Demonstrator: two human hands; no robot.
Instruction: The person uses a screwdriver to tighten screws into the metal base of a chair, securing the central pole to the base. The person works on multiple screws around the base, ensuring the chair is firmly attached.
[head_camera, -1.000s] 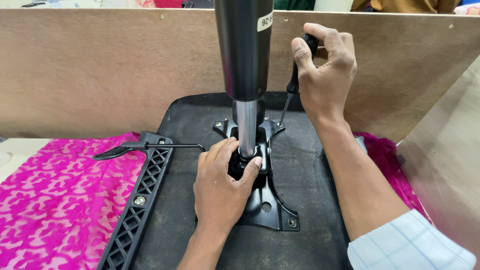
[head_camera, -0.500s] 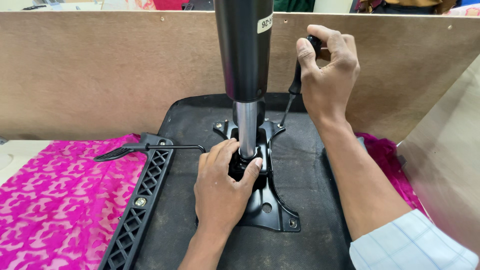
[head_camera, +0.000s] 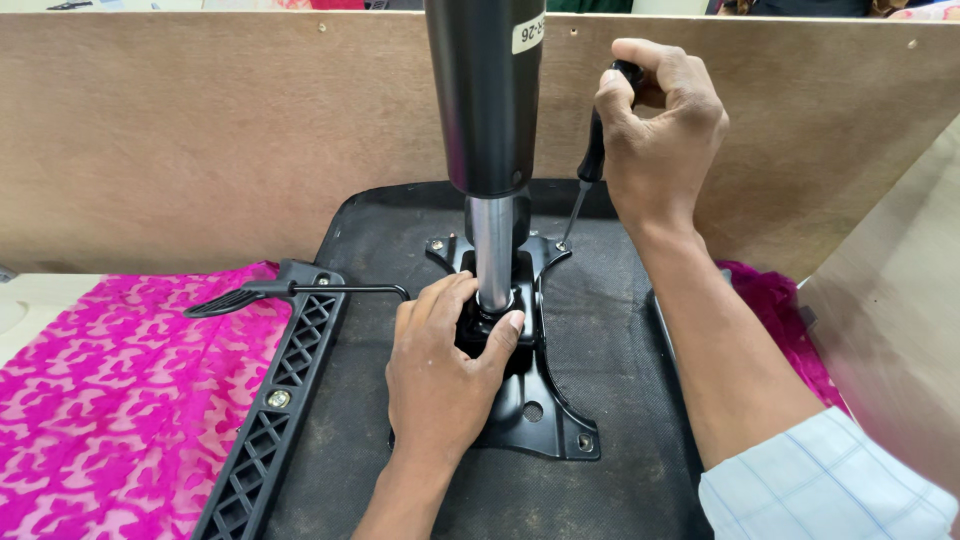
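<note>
A black metal chair mechanism plate (head_camera: 545, 410) lies on the underside of a black fabric seat (head_camera: 610, 330). A gas-lift cylinder (head_camera: 487, 110), black above and chrome below, stands upright in its middle. My left hand (head_camera: 440, 375) grips the base of that cylinder and presses on the plate. My right hand (head_camera: 660, 130) is closed on the black handle of a screwdriver (head_camera: 590, 170). Its thin shaft slants down to a screw at the plate's far right corner.
A black lattice armrest (head_camera: 285, 400) with a lever handle (head_camera: 235, 298) lies along the seat's left side. Pink patterned cloth (head_camera: 110, 400) covers the table on the left and shows at the right. Brown board walls (head_camera: 200, 130) stand behind and to the right.
My right hand has turned slightly on the screwdriver handle. The left hand and the cylinder stay where they were.
</note>
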